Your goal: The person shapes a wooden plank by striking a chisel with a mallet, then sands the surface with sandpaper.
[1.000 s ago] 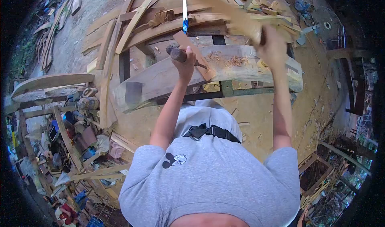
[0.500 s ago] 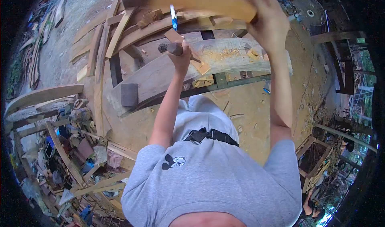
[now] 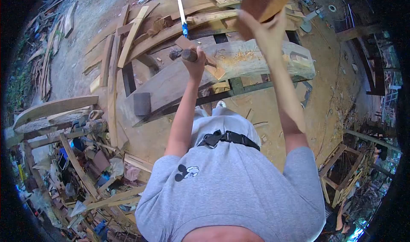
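Observation:
My left hand is closed around what looks like a chisel, its dark round butt end facing up toward me. The chisel's far end is partly hidden. Beneath that hand a small flat board lies across a long, thick timber. Raised at the top of the view, my right hand grips a thick brown wooden block, which is partly cut off by the frame edge. Wood shavings lie on the timber between my hands. A dark rectangular block sits on its left end.
Planks are stacked beyond the timber, with a blue-and-white object standing out among them. Cluttered scraps and bags fill the lower left. A wooden crate frame stands at the right. Part of another person shows at the lower right.
My right hand and the wooden block have swung up and the block now angles out of the top of the view. My left hand stays at the board. The view has shifted slightly.

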Action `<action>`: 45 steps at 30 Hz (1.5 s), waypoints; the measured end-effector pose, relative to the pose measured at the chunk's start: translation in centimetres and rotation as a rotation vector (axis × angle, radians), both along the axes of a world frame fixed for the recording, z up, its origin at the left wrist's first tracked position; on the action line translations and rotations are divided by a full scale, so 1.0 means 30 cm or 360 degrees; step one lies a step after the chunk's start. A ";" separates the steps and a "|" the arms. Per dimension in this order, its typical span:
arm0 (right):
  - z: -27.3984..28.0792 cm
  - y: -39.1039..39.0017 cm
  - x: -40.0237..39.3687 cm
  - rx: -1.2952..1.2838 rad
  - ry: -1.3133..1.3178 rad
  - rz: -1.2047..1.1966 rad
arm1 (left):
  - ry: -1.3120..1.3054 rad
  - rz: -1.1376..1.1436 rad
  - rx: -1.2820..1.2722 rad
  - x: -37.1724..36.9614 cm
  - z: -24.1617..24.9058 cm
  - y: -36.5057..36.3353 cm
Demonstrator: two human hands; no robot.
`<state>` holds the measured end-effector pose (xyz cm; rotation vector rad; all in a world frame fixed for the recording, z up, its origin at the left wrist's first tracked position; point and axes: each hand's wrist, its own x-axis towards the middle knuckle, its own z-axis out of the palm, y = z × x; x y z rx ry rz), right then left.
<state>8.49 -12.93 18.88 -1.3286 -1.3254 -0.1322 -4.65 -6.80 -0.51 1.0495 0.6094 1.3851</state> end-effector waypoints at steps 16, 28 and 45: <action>-0.529 -0.222 0.148 -0.0743 0.0713 -0.0520 | -0.0180 0.0171 -0.0146 -0.081 0.007 0.009; -0.749 -0.177 0.070 -0.0898 -0.0683 -0.0471 | -0.0227 0.0184 -0.0325 -0.158 -0.069 0.030; -0.917 -0.050 0.012 -0.1163 0.0310 0.0140 | -0.0045 0.0208 -0.0057 -0.100 -0.020 -0.022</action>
